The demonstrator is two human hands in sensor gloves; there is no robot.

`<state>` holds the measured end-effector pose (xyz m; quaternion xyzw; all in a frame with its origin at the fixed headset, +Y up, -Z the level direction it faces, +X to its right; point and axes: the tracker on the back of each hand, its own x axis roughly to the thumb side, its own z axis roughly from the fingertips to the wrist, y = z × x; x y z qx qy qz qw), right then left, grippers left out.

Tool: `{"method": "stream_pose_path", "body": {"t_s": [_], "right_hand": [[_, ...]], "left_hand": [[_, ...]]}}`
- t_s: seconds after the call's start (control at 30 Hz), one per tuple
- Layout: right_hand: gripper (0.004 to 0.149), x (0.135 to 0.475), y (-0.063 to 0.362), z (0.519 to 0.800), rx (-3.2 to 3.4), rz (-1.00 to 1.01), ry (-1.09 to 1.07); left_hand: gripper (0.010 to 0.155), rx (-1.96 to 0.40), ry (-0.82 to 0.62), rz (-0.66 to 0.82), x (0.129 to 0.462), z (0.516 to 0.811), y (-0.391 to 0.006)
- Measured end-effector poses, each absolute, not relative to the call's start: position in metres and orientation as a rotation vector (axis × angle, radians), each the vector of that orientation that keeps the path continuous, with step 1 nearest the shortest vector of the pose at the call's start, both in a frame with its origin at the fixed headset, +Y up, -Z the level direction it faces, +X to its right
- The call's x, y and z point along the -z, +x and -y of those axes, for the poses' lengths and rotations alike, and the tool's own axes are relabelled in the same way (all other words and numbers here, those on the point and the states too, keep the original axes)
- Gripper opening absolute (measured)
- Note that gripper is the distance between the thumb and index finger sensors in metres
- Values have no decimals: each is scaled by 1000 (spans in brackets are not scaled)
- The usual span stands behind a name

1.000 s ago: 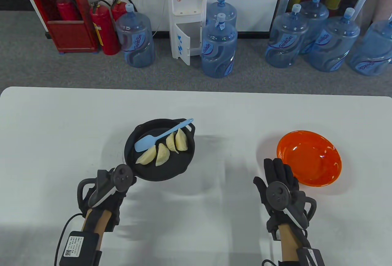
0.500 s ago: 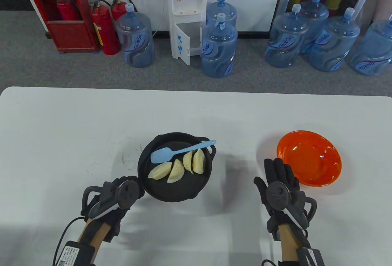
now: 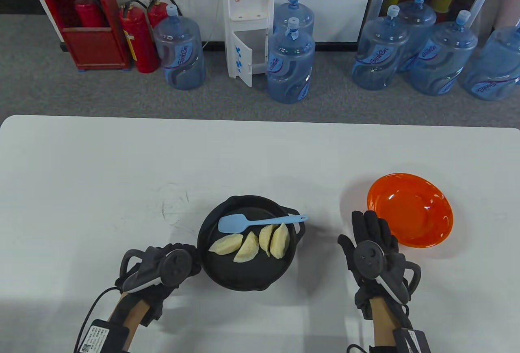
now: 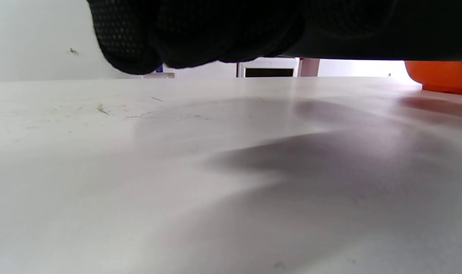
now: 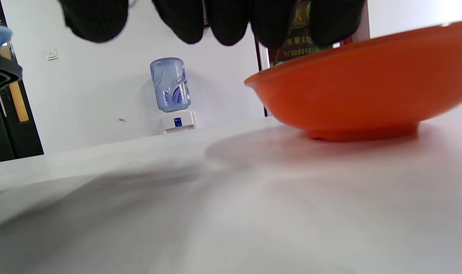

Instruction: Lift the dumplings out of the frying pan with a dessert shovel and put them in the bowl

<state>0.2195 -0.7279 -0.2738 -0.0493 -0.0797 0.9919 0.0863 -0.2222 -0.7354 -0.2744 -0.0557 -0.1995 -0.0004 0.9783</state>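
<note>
My left hand (image 3: 162, 269) holds the frying pan (image 3: 250, 243) by its handle, four dumplings (image 3: 252, 243) and dessert shovel (image 3: 260, 222) inside; right hand (image 3: 371, 243) rests flat, grip wide, beside the bowl (image 3: 410, 210), ready for the shovel.

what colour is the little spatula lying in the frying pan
Light blue. The dessert shovel shows best in the table view, lying across the black frying pan.

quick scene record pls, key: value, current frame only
pan: black frying pan near the table's front edge, left of centre
dumplings: four in the pan
shovel: light blue dessert shovel lying across the pan, handle out over the right rim
bowl: orange bowl, empty, on the right
left hand: at the pan's left edge, where its handle would be; grip hidden
right hand: fingers straight, holds nothing, beside the bowl
table: white
</note>
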Motion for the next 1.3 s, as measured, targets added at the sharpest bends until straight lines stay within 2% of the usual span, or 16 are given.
{"method": "stream_pose_path", "body": {"t_s": [0.23, 1.0, 1.3], "right_hand": [[71, 274, 220, 728, -2969, 226, -151], [71, 276, 217, 725, -2965, 236, -144], [71, 277, 206, 723, -2997, 233, -102]], "left_hand": [[55, 34, -190, 450, 275, 749, -219], [56, 77, -278, 454, 277, 769, -217], [56, 102, -282, 449, 277, 768, -215]]}}
